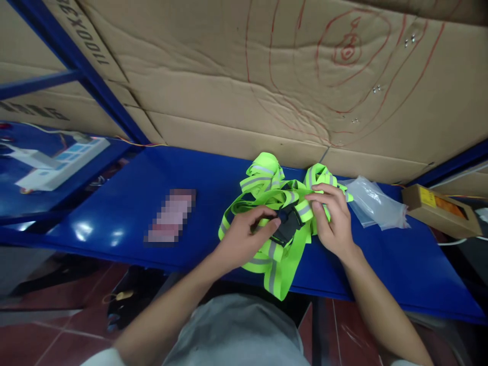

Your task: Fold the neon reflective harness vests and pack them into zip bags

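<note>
A bundle of neon-yellow reflective straps (281, 269) with grey stripes lies on the blue shelf. Among them is a black plastic buckle (288, 227). My left hand (244, 235) pinches the buckle's left side between thumb and fingers. On the right, my right hand (334, 218) has its thumb and fingertips closed around a strap beside the buckle; part of that grip is hidden by the fingers. Two rolled strap portions stand up at the back of the bundle, and one loop hangs over the shelf's front edge.
A pixelated pink rectangle (171, 216) lies to the left. Right of the straps are a clear plastic bag (377, 203) and a small cardboard box (442, 211). A white power strip (63, 165) sits far left. Behind stands a cardboard panel (209, 66) with red rings.
</note>
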### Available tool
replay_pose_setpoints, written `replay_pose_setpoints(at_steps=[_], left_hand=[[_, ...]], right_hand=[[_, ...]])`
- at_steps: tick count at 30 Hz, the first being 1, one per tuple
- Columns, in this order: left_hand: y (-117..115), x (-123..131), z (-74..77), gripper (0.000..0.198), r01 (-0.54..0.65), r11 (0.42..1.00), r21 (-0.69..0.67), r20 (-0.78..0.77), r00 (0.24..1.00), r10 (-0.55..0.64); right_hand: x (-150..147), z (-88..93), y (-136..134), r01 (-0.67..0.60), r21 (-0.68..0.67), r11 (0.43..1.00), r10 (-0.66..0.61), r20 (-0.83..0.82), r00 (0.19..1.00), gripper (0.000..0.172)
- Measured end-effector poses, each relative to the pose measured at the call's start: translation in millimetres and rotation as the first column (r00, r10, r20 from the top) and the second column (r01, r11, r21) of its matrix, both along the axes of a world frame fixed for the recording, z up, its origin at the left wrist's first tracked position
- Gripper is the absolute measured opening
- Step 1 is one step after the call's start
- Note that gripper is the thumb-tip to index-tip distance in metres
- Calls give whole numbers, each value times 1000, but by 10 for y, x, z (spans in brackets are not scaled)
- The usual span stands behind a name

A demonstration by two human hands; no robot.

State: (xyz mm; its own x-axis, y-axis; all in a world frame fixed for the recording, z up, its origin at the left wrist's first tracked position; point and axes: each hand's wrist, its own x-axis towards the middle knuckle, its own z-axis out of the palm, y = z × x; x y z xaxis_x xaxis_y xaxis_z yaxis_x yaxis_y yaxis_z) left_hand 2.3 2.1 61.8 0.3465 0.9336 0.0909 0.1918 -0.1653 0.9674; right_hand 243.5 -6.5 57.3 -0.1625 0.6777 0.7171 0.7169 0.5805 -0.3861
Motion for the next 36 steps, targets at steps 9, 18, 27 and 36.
replay_pose_setpoints(at_steps=[9, 18, 27, 36], left_hand=[[282, -62, 880, 30, 247, 968, 40, 288, 925, -248], [349, 95, 1331, 41, 206, 807, 554, 8, 968, -252], [478, 242, 1165, 37, 178, 808, 562, 71, 963, -261], [678, 141, 1084, 24, 314, 740, 594, -109, 943, -313]], right_hand=[[-222, 946, -169, -253, -138, 958, 286, 358, 889, 68], [-226, 1253, -14, 34, 96, 995, -67, 366, 928, 57], [-252, 1178, 61, 105, 117, 988, -137, 317, 939, 65], [-336, 1043, 214, 194, 68, 979, -203, 469, 859, 70]])
